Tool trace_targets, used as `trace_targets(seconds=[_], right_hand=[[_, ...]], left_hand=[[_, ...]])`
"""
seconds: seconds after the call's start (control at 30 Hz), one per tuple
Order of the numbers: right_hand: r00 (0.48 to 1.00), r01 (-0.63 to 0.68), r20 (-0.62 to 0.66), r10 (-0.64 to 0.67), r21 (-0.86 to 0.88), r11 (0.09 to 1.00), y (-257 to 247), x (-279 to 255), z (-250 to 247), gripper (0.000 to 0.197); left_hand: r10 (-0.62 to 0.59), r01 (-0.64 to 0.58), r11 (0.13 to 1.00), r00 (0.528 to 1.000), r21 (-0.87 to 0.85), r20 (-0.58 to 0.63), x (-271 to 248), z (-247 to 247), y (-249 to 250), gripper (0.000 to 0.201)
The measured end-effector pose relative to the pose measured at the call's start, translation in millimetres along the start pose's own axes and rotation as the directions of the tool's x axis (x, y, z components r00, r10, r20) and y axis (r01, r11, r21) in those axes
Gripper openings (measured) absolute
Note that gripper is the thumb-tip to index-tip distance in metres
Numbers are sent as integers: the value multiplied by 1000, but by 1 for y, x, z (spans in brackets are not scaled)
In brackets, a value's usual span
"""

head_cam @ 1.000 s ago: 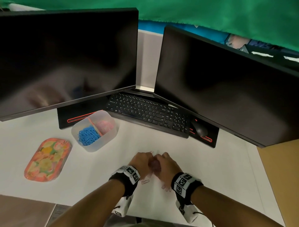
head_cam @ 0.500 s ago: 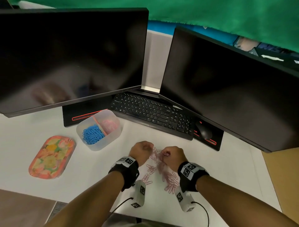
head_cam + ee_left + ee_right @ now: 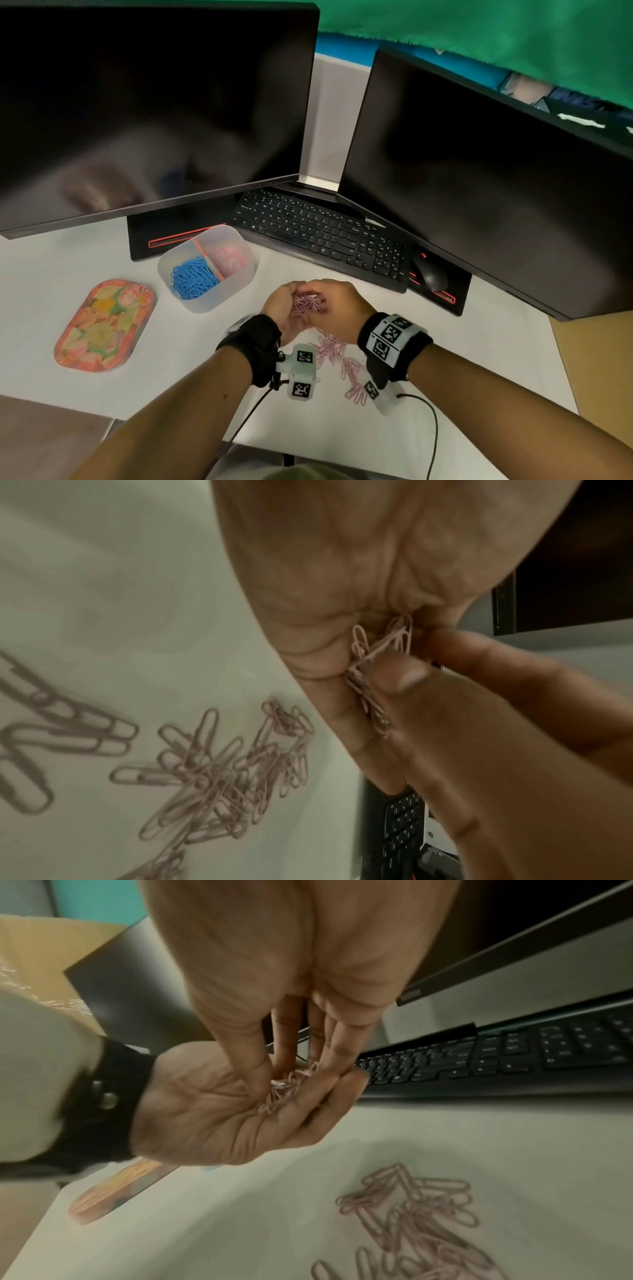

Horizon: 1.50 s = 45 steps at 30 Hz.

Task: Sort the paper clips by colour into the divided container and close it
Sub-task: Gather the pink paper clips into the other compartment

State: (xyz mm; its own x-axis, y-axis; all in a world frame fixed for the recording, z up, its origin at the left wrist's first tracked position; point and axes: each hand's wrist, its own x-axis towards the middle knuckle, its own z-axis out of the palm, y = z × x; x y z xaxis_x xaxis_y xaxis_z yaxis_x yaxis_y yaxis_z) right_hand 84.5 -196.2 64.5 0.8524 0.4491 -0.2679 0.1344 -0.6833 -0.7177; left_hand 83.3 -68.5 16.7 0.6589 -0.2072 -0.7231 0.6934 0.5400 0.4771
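Translucent plastic divided container [image 3: 236, 284] stands open at the left: blue paper clips [image 3: 193, 275] in its left compartment, some pink paper clips [image 3: 230, 257] in its right. Loose pink clips [image 3: 342, 363] are left on the white desk [image 3: 479, 349]; the floral oval lid [image 3: 102, 325] lies further left. Against half a second ago, both hands have risen off the desk: left hand [image 3: 284, 308] cups a pink bundle [image 3: 306, 303], right hand [image 3: 339, 308] pinches it.
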Motion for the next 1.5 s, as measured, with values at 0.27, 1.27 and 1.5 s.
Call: trace_targets(seconds=[0.27, 1.27, 1.5], right_hand=[[943, -4, 304, 133, -393, 920, 56, -78, -25, 21], [962, -195, 125, 241, -303, 933, 62, -22, 39, 58], [978, -186, 39, 206, -286, 940, 61, -5, 34, 12]], left_hand=[[-19, 19, 1000, 1000, 16, 4, -2, -21, 4, 31], [-25, 28, 999, 994, 22, -103, -11, -37, -14, 38], [-16, 17, 1000, 985, 6, -169, -13, -37, -16, 40]])
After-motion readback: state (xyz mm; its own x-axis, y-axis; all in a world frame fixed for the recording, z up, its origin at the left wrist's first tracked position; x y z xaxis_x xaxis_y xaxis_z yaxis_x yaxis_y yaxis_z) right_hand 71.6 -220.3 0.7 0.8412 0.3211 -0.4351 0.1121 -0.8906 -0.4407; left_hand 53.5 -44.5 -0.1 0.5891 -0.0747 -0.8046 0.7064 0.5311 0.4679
